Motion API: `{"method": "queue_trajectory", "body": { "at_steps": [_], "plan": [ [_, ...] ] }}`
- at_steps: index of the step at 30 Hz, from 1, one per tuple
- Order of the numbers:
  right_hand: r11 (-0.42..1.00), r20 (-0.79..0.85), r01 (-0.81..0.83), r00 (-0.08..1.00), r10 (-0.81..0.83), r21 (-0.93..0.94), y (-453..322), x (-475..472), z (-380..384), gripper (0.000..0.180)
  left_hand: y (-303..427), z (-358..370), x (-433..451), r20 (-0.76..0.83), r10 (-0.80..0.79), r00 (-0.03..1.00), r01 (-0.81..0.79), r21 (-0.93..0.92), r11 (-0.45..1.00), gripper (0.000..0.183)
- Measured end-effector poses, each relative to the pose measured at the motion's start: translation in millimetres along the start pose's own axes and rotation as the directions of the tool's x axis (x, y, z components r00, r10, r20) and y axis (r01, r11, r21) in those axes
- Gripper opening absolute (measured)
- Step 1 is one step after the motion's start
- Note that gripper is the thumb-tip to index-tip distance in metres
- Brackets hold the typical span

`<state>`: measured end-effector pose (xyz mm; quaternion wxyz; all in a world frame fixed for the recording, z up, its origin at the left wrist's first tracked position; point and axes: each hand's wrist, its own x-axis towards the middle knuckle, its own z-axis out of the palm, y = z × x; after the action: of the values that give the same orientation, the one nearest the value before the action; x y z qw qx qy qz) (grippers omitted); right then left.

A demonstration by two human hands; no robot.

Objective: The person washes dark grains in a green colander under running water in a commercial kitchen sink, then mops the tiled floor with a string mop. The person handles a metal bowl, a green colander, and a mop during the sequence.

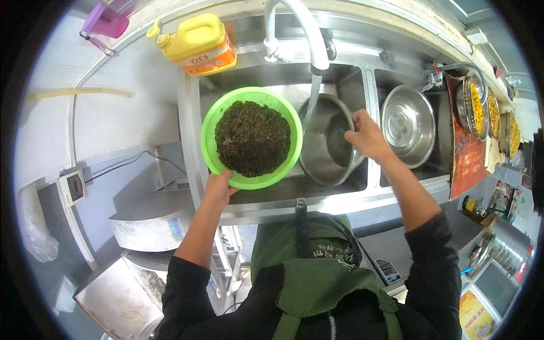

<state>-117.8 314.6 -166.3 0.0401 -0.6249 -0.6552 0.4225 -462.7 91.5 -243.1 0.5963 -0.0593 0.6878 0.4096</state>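
Note:
My left hand grips the near rim of a bright green plastic colander. Inside it lies a heap of dark brown, crumbly, wet-looking stuff, which I cannot identify exactly. My right hand holds the right rim of a stainless steel basin, which is tilted in the left sink bowl. From the white faucet a stream of water runs down at the basin's left side. The colander is left of the basin, over the same sink bowl.
A second steel basin sits in the right sink bowl. A yellow detergent jug stands at the sink's back left corner. Right of the sink is a reddish board, with steel bowls of yellow food beyond. A purple scoop hangs at upper left.

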Motion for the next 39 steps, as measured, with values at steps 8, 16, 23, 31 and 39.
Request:
{"method": "queue_trajectory", "body": {
  "at_steps": [8,16,23,31,39],
  "plan": [
    [0.739,0.145,-0.322,0.944,0.295,0.592,111,38,145,0.030,-20,33,42,0.057,-0.034,0.998,0.033,0.021,0.999,0.028],
    [0.604,0.256,-0.447,0.890,0.379,0.661,161,59,164,0.044,-59,93,100,0.074,-0.044,0.996,0.036,0.114,0.993,0.029],
    [0.920,-0.110,-0.220,0.957,0.268,0.323,146,47,124,0.039,-71,119,102,0.011,0.069,0.998,-0.069,0.361,0.930,0.027],
    [0.934,0.063,0.161,0.980,-0.190,0.320,100,18,114,0.027,-45,66,82,0.086,0.049,0.995,-0.096,0.719,0.689,0.027],
    [0.906,0.789,0.372,0.486,-0.376,0.203,29,-103,119,0.035,-41,83,13,0.178,0.212,0.961,-0.276,0.564,0.778,0.031]
  ]
}}
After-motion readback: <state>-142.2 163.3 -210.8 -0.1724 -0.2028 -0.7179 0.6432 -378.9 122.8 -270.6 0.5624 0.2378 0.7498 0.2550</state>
